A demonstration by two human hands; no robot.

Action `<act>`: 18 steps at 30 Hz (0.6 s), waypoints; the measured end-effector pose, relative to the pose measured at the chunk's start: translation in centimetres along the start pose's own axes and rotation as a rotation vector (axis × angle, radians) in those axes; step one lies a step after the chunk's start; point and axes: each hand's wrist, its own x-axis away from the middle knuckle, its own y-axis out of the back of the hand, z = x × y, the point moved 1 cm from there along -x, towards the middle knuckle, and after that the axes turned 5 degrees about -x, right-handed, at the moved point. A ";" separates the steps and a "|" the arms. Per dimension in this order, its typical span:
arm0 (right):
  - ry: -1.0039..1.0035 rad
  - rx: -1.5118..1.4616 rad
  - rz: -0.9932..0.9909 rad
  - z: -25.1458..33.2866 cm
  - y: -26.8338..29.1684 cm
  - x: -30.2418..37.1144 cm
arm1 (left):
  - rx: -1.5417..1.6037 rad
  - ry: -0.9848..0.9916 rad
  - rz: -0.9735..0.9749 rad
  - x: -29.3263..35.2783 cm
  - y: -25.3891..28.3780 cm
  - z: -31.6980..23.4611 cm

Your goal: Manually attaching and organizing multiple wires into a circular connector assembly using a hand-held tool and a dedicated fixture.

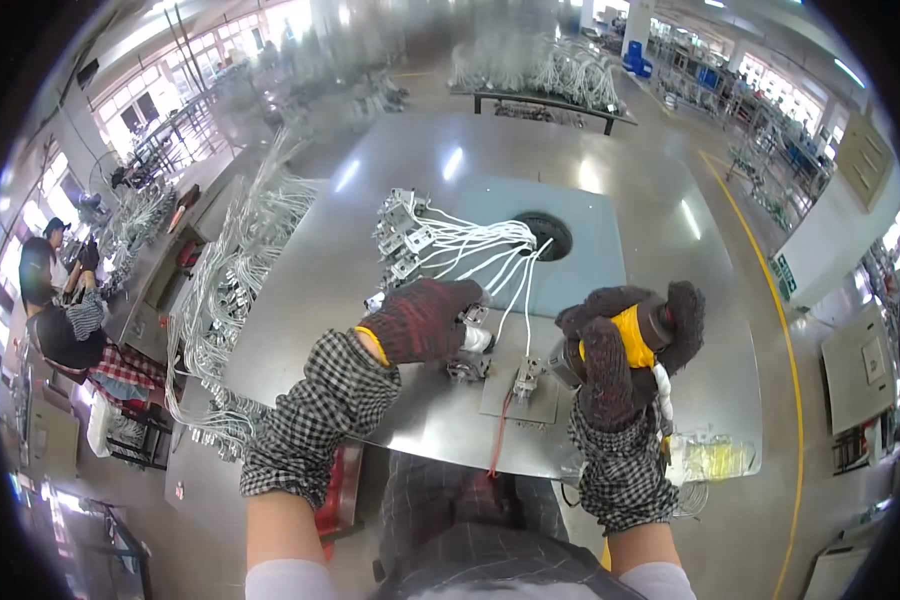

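Note:
My left hand (425, 322), in a dark red knitted glove, is closed at the table's middle beside small metal fittings (467, 368). A white piece with a dark end shows at its fingers; I cannot make out what it grips. In a dark glove, my right hand (610, 375) is wrapped round a yellow-and-black power tool (632, 337), its dark nose pointing left. Just left of that nose, a metal fitting (526, 380) with a white cable stands on a small metal plate (548, 408). Several similar fittings (400, 238) lie clustered farther off, their white cables (480, 238) running to a round dark hole (545, 236).
A blue-grey board (595, 235) surrounds the hole on the shiny metal table (300, 330). Bundled white cables (240, 260) pile along the left side. A red cord (498, 440) hangs over the near edge. A yellow-labelled packet (715, 458) lies at the right corner. Another person (65, 325) works at left.

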 end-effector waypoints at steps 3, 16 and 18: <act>0.060 -0.015 0.011 -0.9 0.8 0.1 | 0.800 0.044 -0.088 0.3 -1.5 0.2; 0.016 -0.116 -0.046 0.4 -1.0 -1.7 | 0.352 -0.029 -0.215 2.3 -5.1 -3.2; 0.039 -0.202 -0.119 1.7 -0.2 -3.2 | 0.417 -0.072 -0.260 1.2 -4.9 -5.3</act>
